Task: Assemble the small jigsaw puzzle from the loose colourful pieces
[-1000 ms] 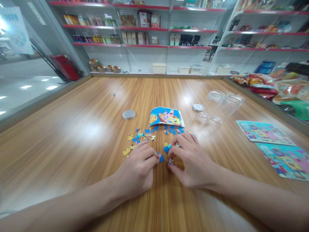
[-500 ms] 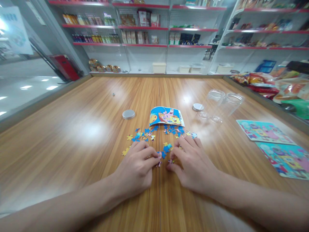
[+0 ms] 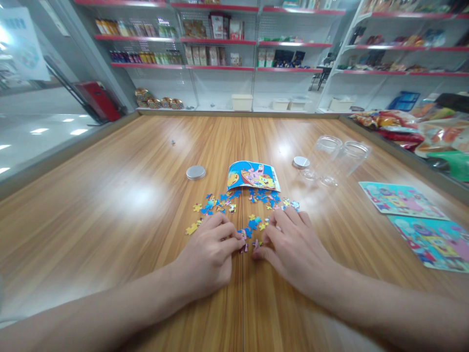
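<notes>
My left hand (image 3: pixel 214 244) has its thumb and forefinger pinched on a small cluster of pink and blue jigsaw pieces (image 3: pixel 245 234) on the table. Across the seam, my right hand (image 3: pixel 286 239) curls its fingers, with a pink-purple jigsaw piece (image 3: pixel 257 243) between thumb and fingertips. Loose blue and yellow jigsaw pieces (image 3: pixel 253 224) lie between and beyond the hands. More pieces (image 3: pixel 220 203) spread farther off, partly hidden by the fingers. A curved cartoon picture sheet (image 3: pixel 252 176) stands behind them.
Two silver lids (image 3: pixel 195 172) (image 3: pixel 301 162) lie on the wooden table (image 3: pixel 110 220). Clear jars (image 3: pixel 348 159) stand at the right, near two flat cartoon picture cards (image 3: pixel 405 200) (image 3: pixel 436 242). A tiny piece (image 3: pixel 173 142) lies far left. Stocked shelves (image 3: pixel 220 43) rise behind.
My right hand's fingers have lifted and opened slightly around the pink-purple piece, which shows more and has shifted a little left. My left hand has hardly moved.
</notes>
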